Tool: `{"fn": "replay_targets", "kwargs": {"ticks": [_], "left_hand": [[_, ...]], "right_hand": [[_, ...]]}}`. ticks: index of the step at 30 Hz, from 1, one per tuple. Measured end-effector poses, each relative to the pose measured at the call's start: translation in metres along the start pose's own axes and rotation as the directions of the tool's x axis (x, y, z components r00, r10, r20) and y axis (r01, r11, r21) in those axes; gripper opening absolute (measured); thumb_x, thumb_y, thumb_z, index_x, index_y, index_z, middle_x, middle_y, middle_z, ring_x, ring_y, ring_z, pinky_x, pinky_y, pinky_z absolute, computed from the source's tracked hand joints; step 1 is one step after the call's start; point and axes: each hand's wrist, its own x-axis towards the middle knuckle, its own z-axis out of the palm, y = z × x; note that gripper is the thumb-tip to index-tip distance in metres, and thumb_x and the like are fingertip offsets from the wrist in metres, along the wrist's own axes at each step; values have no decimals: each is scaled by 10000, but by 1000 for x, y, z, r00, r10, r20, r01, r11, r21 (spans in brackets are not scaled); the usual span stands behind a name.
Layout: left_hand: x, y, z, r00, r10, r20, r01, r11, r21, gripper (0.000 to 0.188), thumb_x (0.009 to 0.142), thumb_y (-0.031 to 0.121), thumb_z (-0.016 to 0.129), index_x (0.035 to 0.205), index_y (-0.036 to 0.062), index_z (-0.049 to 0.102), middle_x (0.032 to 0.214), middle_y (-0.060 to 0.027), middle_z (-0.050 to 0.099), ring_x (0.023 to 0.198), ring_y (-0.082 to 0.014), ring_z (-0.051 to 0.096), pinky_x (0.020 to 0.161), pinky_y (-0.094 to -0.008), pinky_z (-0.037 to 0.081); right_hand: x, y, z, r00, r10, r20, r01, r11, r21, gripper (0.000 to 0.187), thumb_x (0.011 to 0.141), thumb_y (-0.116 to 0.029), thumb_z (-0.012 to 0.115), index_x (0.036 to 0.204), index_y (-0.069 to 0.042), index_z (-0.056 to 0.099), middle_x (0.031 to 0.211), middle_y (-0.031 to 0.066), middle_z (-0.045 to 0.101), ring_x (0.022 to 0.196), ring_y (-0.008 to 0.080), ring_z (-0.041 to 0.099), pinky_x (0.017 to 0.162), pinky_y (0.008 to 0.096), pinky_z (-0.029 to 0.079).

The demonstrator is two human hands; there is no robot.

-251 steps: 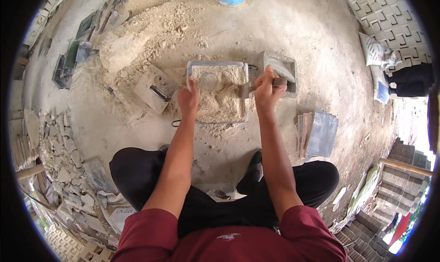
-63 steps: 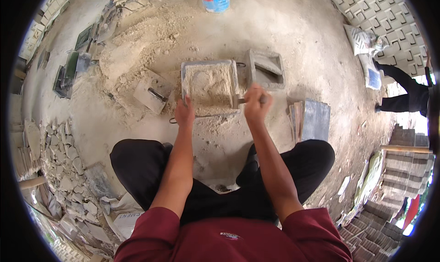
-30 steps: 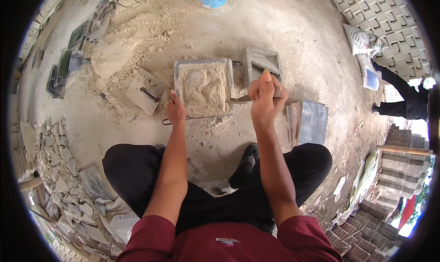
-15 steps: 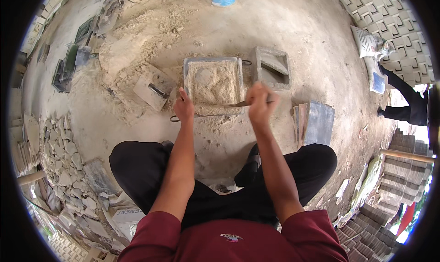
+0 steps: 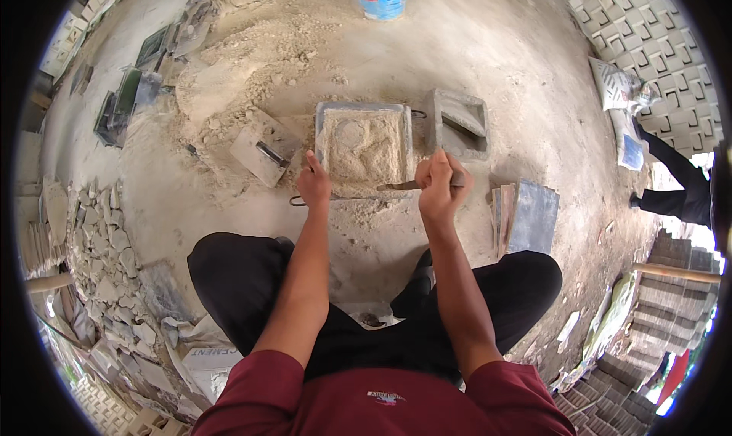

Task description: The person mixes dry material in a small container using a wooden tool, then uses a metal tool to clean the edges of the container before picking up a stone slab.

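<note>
A square metal mould (image 5: 320, 131) lies on the floor in front of me, filled with damp sandy mix (image 5: 366, 150) whose surface is uneven, with a round patch at its upper left. My left hand (image 5: 313, 182) is closed at the mould's near left corner, thumb upward; its fingers are partly hidden. My right hand (image 5: 443, 188) grips a trowel by its handle, and the narrow blade (image 5: 398, 186) points left along the mould's near edge. Beyond that hand, to the right, stands a grey rectangular tray (image 5: 478, 142) with a sloping piece inside.
Left of the mould lies a flat plate with a handle (image 5: 259, 152), beside a spread of loose sandy mix (image 5: 229, 78). Flat grey plates (image 5: 531, 216) lean at the right. A blue and white bucket (image 5: 383, 3) stands far ahead. Another person's leg (image 5: 679, 184) shows at far right.
The whole view has shifted slightly, so the mould sits lower and further right. My right hand, blurred before, is now sharp, and the trowel blade lies over the mould's near edge.
</note>
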Motion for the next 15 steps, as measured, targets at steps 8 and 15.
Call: {"fn": "replay_targets", "kwargs": {"ticks": [8,15], "left_hand": [[7,-5,3,993,-19,113,29,996,-83,803,918,619,223,603,-65,502,555,-215,503,592,-409,494,606,-506,342],[-8,-5,8,969,-179,-168,111,930,-351,781,933,603,202,579,-43,462,527,-166,461,542,-353,447,596,-480,337]], "right_hand": [[7,4,8,1000,-1,12,1,1000,-2,380,890,-111,495,524,-23,437,460,-9,427,434,47,352,407,243,273],[-2,17,19,999,36,9,-36,999,12,370,894,-117,471,537,-27,443,466,-12,423,447,44,364,397,240,271]]}}
